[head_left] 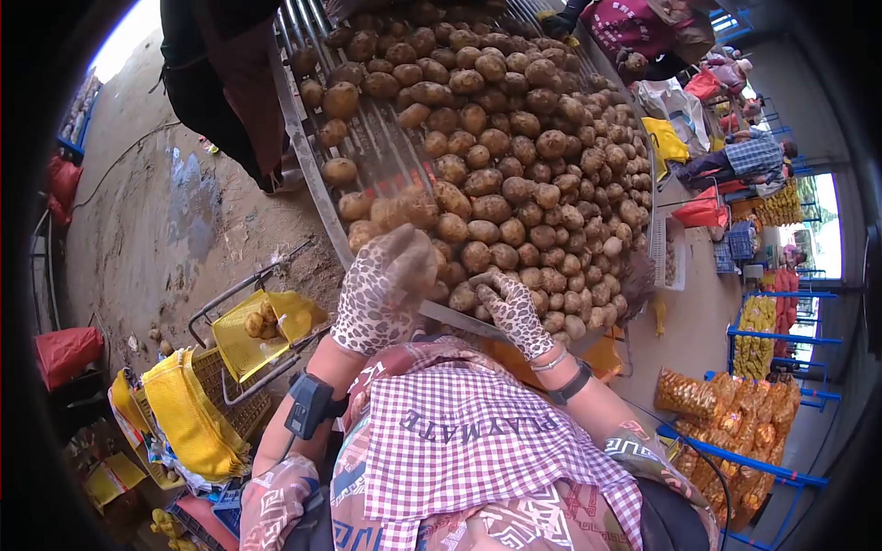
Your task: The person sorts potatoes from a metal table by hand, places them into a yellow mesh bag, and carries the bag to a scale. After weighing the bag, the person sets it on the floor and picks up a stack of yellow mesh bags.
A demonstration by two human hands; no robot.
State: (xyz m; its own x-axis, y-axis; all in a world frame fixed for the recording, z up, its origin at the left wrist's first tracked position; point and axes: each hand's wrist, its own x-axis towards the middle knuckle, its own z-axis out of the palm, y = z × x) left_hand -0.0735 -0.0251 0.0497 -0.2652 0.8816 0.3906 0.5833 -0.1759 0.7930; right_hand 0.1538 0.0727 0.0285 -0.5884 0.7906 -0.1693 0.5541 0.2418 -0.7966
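Observation:
Many brown potatoes (524,156) cover a metal slatted sorting table (381,138). My left hand (390,285), in a leopard-print glove, is over the table's near left edge, beside several potatoes; its fingers are smeared by motion, and whether it holds anything is hidden. Near the front edge, my right hand (514,314), in a matching glove, rests by the potatoes with its fingers bent around a potato (464,297). Left of the table, a yellow mesh bag (241,342) hangs open on a metal frame (276,367) with a few potatoes in it.
Folded yellow sacks (195,418) lie at the lower left. A co-worker in dark clothes (216,83) stands at the table's left side, another person (634,28) across it. A white crate (669,253) is at its right. Filled orange net bags (735,422) stand farther right.

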